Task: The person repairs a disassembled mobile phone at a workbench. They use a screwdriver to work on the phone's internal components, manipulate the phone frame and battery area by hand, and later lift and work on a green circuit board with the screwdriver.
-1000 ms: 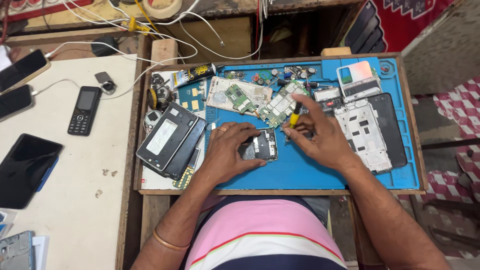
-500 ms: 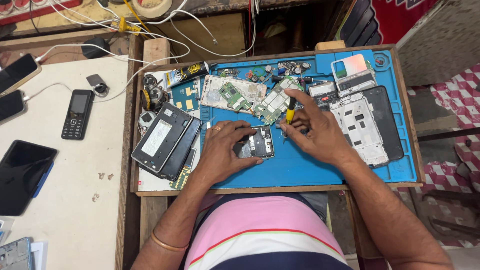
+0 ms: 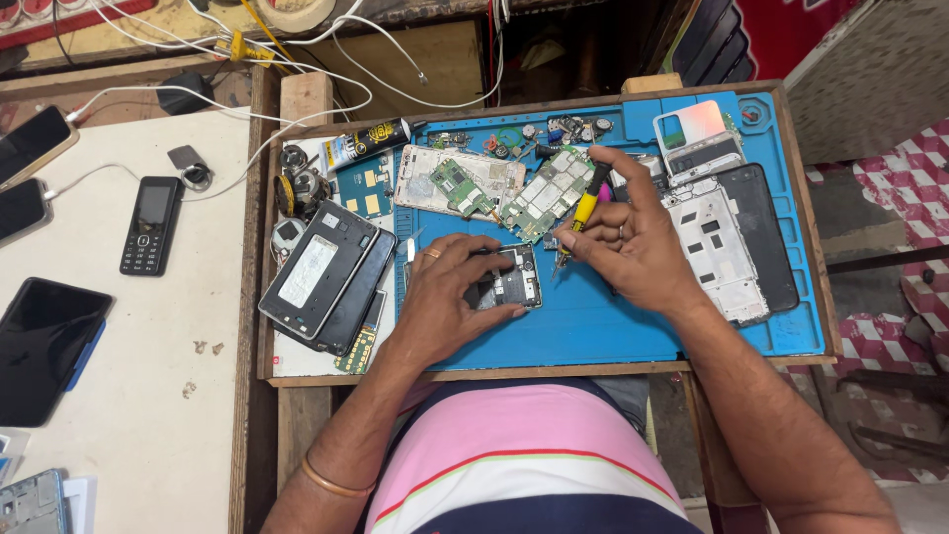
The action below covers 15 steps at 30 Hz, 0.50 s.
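Note:
A small opened phone body (image 3: 512, 282) lies on the blue work mat (image 3: 593, 326). My left hand (image 3: 447, 297) rests over its left side and pins it down with the fingers. My right hand (image 3: 633, 247) grips a yellow-handled screwdriver (image 3: 585, 210), held upright-tilted with its tip just right of the phone's top edge. Green circuit boards (image 3: 539, 203) and a white phone frame (image 3: 445, 183) lie just beyond the hands.
Stacked black phone backs (image 3: 321, 277) sit left of the mat, with a glue tube (image 3: 371, 143) behind them. A white frame and dark cover (image 3: 736, 237) lie right. On the white table, a keypad phone (image 3: 150, 224), a dark tablet (image 3: 44, 346) and cables.
The view has shifted slightly. My right hand has lifted the screwdriver a little up and right of the phone body. My left hand stays on the phone.

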Available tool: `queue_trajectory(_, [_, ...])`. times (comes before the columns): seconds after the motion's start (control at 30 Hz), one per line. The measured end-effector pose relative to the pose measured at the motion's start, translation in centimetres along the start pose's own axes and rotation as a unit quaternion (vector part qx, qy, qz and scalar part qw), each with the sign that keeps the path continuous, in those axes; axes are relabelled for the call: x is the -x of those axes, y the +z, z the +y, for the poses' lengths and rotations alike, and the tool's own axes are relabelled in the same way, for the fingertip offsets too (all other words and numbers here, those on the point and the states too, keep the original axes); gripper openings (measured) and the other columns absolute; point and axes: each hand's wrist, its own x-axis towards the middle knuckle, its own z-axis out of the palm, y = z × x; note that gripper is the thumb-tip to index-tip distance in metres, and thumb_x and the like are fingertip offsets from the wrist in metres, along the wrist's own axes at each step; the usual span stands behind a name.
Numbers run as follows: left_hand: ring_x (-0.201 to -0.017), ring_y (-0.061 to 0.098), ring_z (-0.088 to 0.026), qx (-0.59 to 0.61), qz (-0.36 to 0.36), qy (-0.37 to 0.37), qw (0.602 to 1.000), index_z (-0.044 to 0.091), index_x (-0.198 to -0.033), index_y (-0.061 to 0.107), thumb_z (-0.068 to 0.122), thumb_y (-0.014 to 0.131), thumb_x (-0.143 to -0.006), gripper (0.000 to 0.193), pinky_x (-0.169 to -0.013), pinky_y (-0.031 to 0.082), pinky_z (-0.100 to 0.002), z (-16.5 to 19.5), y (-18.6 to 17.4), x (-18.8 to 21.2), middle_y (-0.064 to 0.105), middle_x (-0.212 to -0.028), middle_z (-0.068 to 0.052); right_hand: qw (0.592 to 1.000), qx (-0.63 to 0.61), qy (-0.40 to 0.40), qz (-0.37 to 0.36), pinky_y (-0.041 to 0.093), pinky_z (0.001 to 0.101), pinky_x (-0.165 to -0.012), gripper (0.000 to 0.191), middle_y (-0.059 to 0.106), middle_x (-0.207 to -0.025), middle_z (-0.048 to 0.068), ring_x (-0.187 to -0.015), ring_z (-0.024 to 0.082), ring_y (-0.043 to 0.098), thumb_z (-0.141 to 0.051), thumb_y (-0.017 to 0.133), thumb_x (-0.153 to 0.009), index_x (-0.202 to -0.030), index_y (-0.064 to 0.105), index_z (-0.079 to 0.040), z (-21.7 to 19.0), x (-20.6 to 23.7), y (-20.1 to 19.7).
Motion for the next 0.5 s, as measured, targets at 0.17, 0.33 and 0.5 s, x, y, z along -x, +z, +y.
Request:
queue_trajectory(0.17, [-0.109, 0.062, -0.024, 0.052, 0.032, 0.021, 0.998, 0.013, -0.105, 0.077, 0.037, 0.091, -0.076, 0.041, -0.096, 0.046, -0.039, 1.3, 0.4, 0.0, 0.070, -0.112, -0.003, 0.995, -0.094, 0.026, 0.005, 0.061, 0.0254, -0.075, 0.086, 0.075, -0.104, 0.019, -0.094, 0.015, 0.074, -0.002, 0.072, -0.096, -0.163, 0.018, -0.013, 0.0, 0.0, 0.0])
queue_trajectory(0.33, [-0.098, 0.062, -0.021, 0.100, 0.033, 0.029, 0.994, 0.012, -0.103, 0.077, 0.033, 0.089, -0.079, 0.034, -0.091, 0.047, -0.038, 2.3, 1.1, -0.1, 0.070, -0.100, -0.002, 0.992, -0.122, 0.031, 0.003, 0.062, 0.0265, -0.076, 0.087, 0.075, -0.107, 0.020, -0.100, 0.018, 0.075, -0.004, 0.072, -0.095, -0.163, 0.017, -0.014, 0.0, 0.0, 0.2])
queue_trajectory(0.5, [-0.095, 0.063, -0.018, 0.122, 0.052, 0.031, 0.991, 0.012, -0.101, 0.078, 0.024, 0.084, -0.088, 0.019, -0.088, 0.047, -0.036, 2.5, 1.7, 0.0, 0.072, -0.095, -0.001, 0.994, -0.107, 0.017, -0.021, 0.063, 0.0272, -0.079, 0.087, 0.075, -0.108, 0.022, -0.101, 0.019, 0.075, -0.003, 0.071, -0.096, -0.162, 0.017, -0.015, 0.5, 0.1, 0.4])
